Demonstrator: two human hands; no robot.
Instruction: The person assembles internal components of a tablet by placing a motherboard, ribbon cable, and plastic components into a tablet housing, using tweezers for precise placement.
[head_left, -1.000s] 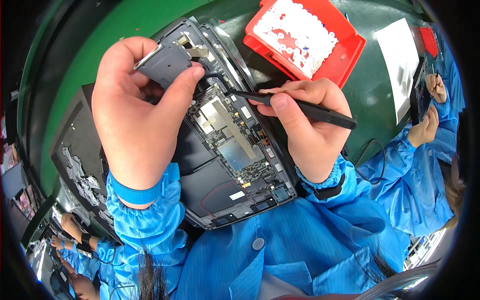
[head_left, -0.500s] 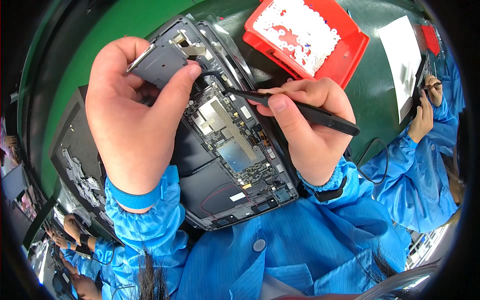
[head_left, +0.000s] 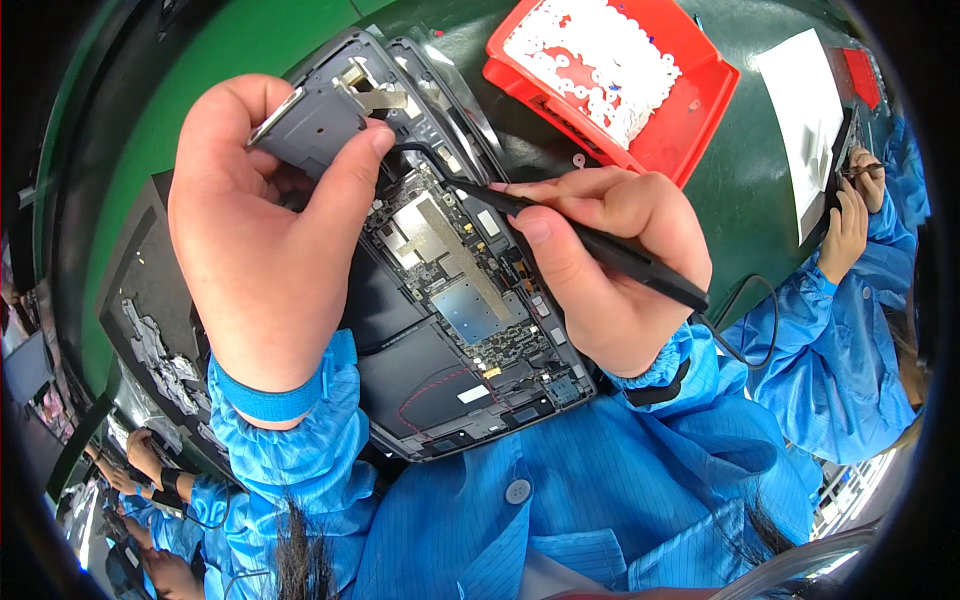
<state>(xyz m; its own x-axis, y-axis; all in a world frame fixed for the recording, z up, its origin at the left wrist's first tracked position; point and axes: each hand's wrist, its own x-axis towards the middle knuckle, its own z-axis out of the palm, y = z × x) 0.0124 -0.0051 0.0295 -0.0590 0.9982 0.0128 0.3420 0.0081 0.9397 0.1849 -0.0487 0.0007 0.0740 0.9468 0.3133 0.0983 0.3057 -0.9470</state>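
An opened tablet-like device [head_left: 400, 385] lies tilted before me, its circuit board [head_left: 470, 265] bare, with a silver shield plate and a tape strip. My left hand [head_left: 265, 235] pinches a dark grey flat part [head_left: 318, 132], raised at an angle over the device's far end. A short ribbon strip [head_left: 382, 100] shows beside that part. Black tweezers [head_left: 620, 255] are in my right hand [head_left: 630, 250], gripped between thumb and fingers. Their tips reach the board's upper edge, close to a black cable [head_left: 425, 150]. Whether they grip the cable, I cannot tell.
A red bin [head_left: 700, 120] of small white rings stands at the far right, one loose ring [head_left: 579, 160] beside it. A white sheet [head_left: 800, 120] lies farther right. Crumpled grey scraps [head_left: 160, 355] rest on a dark mat at left. Co-workers in blue sleeves [head_left: 830, 350] work on both sides.
My right hand and the rear of the tweezers have dropped slightly toward me, changing their tilt. The part in my left hand has shifted a little to the left.
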